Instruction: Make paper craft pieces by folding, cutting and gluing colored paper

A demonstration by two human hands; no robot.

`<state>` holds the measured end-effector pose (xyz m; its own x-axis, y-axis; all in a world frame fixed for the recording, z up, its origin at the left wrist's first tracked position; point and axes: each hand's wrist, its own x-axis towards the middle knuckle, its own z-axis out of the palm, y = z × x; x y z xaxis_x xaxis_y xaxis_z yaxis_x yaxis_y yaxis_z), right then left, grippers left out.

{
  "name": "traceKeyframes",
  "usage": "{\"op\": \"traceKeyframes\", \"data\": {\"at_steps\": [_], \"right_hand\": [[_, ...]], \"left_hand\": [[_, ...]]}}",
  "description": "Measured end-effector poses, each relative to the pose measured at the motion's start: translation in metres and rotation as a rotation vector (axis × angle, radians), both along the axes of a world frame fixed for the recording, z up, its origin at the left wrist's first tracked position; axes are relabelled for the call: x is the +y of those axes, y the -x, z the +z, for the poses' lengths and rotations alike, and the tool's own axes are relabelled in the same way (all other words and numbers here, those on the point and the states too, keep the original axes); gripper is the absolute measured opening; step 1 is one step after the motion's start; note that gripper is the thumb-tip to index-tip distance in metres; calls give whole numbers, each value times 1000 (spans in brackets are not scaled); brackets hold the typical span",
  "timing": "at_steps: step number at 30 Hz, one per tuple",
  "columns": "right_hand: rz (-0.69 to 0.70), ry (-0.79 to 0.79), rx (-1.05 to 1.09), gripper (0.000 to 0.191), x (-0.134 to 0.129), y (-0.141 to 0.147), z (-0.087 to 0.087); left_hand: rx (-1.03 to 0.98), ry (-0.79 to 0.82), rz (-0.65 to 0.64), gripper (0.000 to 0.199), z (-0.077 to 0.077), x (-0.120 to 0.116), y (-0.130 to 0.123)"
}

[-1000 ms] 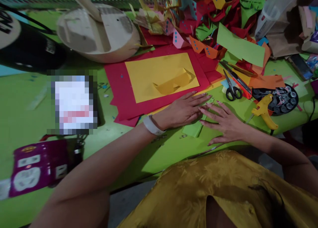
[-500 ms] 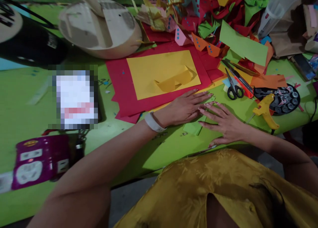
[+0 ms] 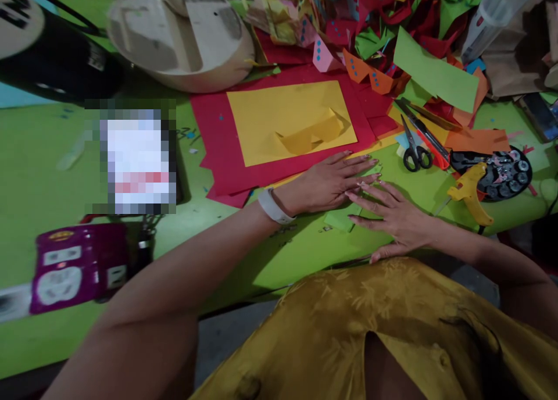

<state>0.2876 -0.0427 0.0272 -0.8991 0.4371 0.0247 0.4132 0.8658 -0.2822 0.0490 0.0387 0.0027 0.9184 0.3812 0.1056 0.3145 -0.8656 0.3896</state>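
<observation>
My left hand (image 3: pixel 325 182), with a pale band at the wrist, lies palm down on the green table, fingers spread and holding nothing. My right hand (image 3: pixel 394 217) rests just beside it with fingers apart, its fingertips meeting those of the left. A small green paper (image 3: pixel 342 220) lies partly under the hands. Beyond my left hand, a yellow sheet (image 3: pixel 270 115) lies on red paper (image 3: pixel 213 132), with a folded yellow strip (image 3: pixel 311 137) on top. Black scissors (image 3: pixel 416 156) and an orange cutter (image 3: pixel 436 150) lie past my right hand.
A yellow glue gun (image 3: pixel 477 196) rests by a black oval item (image 3: pixel 508 173) on the right. Folded paper pieces (image 3: pixel 375 39) heap at the back. A round wooden container (image 3: pixel 183 39), blurred-out device (image 3: pixel 139 161) and purple box (image 3: pixel 78 266) stand left.
The whole view has shifted slightly, so the table items appear a little higher and further right. Both hands stay in nearly the same pose on the table.
</observation>
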Motion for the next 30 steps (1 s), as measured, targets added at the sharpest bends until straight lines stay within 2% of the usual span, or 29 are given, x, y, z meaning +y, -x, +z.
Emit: {"op": "traceKeyframes", "data": {"at_steps": [13,21,24,27,30], "right_hand": [[52,87,-31,79,-1,5,3],[76,38,46,69,-4,6,0],[-60,-45,161,61,1,0,7],[-393,-92,370,37,11,-8,17],[-665,-26,465,24,18,-14,26]], "left_hand": [[-10,-5,-32,55,1,1,1],[9,-21,-46,59,2,-1,2],[-37,-97,-27,55,3,-4,0],[-125,-240,17,51,9,-7,-1],[-190,-328,40,45,17,-8,1]]}}
